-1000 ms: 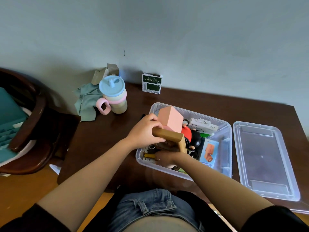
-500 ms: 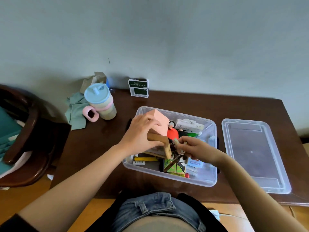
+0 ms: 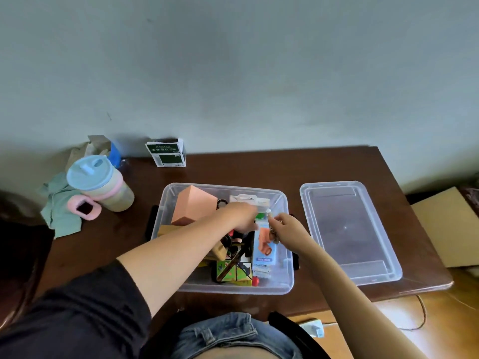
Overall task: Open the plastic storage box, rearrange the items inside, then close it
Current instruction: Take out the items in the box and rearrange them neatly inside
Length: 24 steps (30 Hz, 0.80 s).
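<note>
Both hands (image 3: 241,216) inside open box (image 3: 233,287); lid (image 3: 350,229) beside.

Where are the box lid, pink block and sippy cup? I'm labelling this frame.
box lid (image 3: 347,229), head view, bare middle of its flat panel
pink block (image 3: 193,206), head view, its broad side face
sippy cup (image 3: 89,173), head view, its blue top

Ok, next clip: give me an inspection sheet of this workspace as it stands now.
Surface: dark wooden table, against a wall.
Job's things: open storage box holding a pink block, a blue packet and mixed items; lid flat on the table to its right.
Clutter: sippy cup, green cloth, small carton.
Hands: left hand reaches in, grip unclear; right hand pinches a small item.
Cables: cord and plug on the floor.
Surroundings: cardboard on the right.
</note>
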### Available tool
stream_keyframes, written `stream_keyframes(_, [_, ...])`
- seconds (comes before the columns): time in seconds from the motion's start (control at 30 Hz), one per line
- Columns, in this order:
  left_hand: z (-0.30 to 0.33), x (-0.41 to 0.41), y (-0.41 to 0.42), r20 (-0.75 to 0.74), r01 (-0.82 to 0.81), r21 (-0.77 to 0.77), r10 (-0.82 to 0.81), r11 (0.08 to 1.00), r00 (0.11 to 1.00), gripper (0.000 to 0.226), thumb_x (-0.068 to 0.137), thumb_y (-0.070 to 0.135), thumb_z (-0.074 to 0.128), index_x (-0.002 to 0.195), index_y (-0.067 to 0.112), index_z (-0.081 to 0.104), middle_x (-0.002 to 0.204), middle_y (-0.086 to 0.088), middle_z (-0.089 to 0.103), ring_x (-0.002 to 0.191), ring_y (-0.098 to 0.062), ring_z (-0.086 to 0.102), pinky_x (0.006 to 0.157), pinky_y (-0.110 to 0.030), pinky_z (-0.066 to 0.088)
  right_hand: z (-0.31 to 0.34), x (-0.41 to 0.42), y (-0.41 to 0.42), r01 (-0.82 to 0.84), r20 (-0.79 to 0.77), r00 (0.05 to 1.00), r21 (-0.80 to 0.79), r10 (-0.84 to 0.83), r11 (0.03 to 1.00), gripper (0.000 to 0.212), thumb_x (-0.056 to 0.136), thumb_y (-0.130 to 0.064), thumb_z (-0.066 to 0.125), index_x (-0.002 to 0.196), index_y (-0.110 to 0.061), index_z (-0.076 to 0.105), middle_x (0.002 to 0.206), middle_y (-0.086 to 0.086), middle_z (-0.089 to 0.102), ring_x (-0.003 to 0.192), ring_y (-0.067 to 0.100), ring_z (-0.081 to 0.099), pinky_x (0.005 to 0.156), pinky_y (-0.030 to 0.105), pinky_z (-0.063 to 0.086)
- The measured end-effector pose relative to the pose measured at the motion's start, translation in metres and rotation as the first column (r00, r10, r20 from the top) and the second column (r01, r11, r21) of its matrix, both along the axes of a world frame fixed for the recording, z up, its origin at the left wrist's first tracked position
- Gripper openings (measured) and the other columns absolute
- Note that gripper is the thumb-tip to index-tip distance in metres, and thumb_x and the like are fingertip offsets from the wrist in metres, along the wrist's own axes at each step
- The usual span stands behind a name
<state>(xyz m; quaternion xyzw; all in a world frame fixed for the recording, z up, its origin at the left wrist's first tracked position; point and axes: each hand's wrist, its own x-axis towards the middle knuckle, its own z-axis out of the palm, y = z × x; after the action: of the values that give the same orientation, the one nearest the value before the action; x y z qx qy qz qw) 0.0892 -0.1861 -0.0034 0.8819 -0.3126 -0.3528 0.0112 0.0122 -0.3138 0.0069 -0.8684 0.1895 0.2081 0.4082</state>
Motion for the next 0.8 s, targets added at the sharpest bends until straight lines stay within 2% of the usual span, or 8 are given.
stream_keyframes(0.07, [-0.004, 0.0, -0.01, -0.052, 0.018, 0.045, -0.016, 0.999, 0.999, 0.028, 0.095, 0.029, 0.044, 0.082, 0.01, 0.059, 0.069, -0.002, 0.053, 0.056, -0.016, 0.047, 0.048, -0.028, 0.032, 0.0, -0.002, -0.003, 0.015, -0.003, 1.0, 0.002, -0.015, 1.0, 0.038, 0.098, -0.027, 0.043, 0.063, -0.01, 0.05, 0.056, 0.0, 0.056, 0.052, 0.014, 0.049, 0.063, 0.03, 0.04])
stream_keyframes(0.2, [-0.015, -0.001, -0.024, -0.063, 0.03, 0.034, -0.028, 0.999, 0.998, 0.03, 0.092, 0.025, 0.047, 0.064, 0.02, 0.043, 0.065, 0.001, 0.046, 0.055, -0.013, 0.041, 0.057, -0.028, 0.035, 0.0, -0.007, -0.01, 0.06, 0.001, 0.998, 0.022, -0.06, 0.998, 0.032, 0.097, -0.029, 0.043, 0.075, -0.009, 0.052, 0.063, 0.001, 0.06, 0.056, 0.013, 0.052, 0.064, 0.03, 0.042])
stream_keyframes(0.3, [-0.02, -0.001, -0.025, -0.016, -0.064, -0.009, 0.064, 0.998, 0.998, 0.029, 0.086, 0.031, 0.058, 0.063, 0.021, 0.044, 0.061, 0.003, 0.048, 0.053, -0.013, 0.043, 0.048, -0.026, 0.032, -0.003, -0.012, -0.014, 0.102, -0.002, 0.995, 0.06, -0.102, 0.993, 0.028, 0.098, -0.032, 0.043, 0.08, -0.011, 0.052, 0.071, 0.004, 0.061, 0.063, 0.016, 0.054, 0.069, 0.037, 0.048])
stream_keyframes(0.4, [-0.023, -0.003, -0.024, 0.03, -0.104, -0.008, 0.104, 0.995, 0.994, 0.032, 0.083, 0.035, 0.061, 0.062, 0.021, 0.042, 0.061, 0.004, 0.048, 0.053, -0.013, 0.042, 0.048, -0.026, 0.031, -0.004, -0.014, -0.015, 0.107, -0.014, 0.994, 0.06, -0.106, 0.993, 0.025, 0.098, -0.034, 0.044, 0.082, -0.015, 0.051, 0.075, 0.004, 0.062, 0.065, 0.015, 0.055, 0.067, 0.033, 0.048])
stream_keyframes(0.5, [-0.025, -0.004, -0.025, 0.046, -0.128, -0.031, 0.129, 0.991, 0.991, 0.039, 0.081, 0.043, 0.065, 0.062, 0.022, 0.039, 0.064, 0.004, 0.047, 0.057, -0.013, 0.043, 0.054, -0.027, 0.033, -0.004, -0.013, -0.017, 0.109, -0.022, 0.994, 0.058, -0.108, 0.992, 0.024, 0.098, -0.036, 0.044, 0.082, -0.019, 0.05, 0.073, 0.001, 0.061, 0.064, 0.012, 0.054, 0.062, 0.028, 0.045])
stream_keyframes(0.67, [-0.021, -0.008, -0.024, -0.06, -0.138, 0.003, 0.138, 0.99, 0.989, 0.053, 0.067, 0.06, 0.073, 0.067, 0.022, 0.036, 0.071, 0.005, 0.046, 0.073, -0.017, 0.048, 0.069, -0.031, 0.038, -0.002, -0.014, -0.017, 0.085, 0.005, 0.996, 0.046, -0.085, 0.995, 0.022, 0.098, -0.037, 0.044, 0.086, -0.019, 0.05, 0.071, -0.002, 0.063, 0.062, 0.011, 0.056, 0.065, 0.03, 0.048])
stream_keyframes(0.73, [-0.018, -0.007, -0.02, -0.104, -0.17, -0.053, 0.164, 0.984, 0.981, 0.048, 0.067, 0.057, 0.076, 0.068, 0.023, 0.041, 0.072, 0.002, 0.053, 0.067, -0.016, 0.052, 0.059, -0.028, 0.036, -0.001, -0.015, -0.017, 0.095, 0.023, 0.995, 0.055, -0.096, 0.994, 0.021, 0.097, -0.036, 0.044, 0.09, -0.017, 0.051, 0.068, -0.004, 0.063, 0.062, 0.01, 0.057, 0.07, 0.034, 0.051])
stream_keyframes(0.8, [-0.013, -0.004, -0.01, -0.116, -0.212, -0.154, 0.195, 0.965, 0.974, 0.045, 0.068, 0.053, 0.076, 0.07, 0.021, 0.045, 0.066, 0.003, 0.049, 0.057, -0.014, 0.046, 0.051, -0.028, 0.03, 0.001, -0.013, -0.019, 0.099, 0.052, 0.994, 0.042, -0.101, 0.994, 0.02, 0.097, -0.034, 0.044, 0.091, -0.016, 0.05, 0.066, -0.005, 0.063, 0.062, 0.011, 0.057, 0.07, 0.036, 0.05])
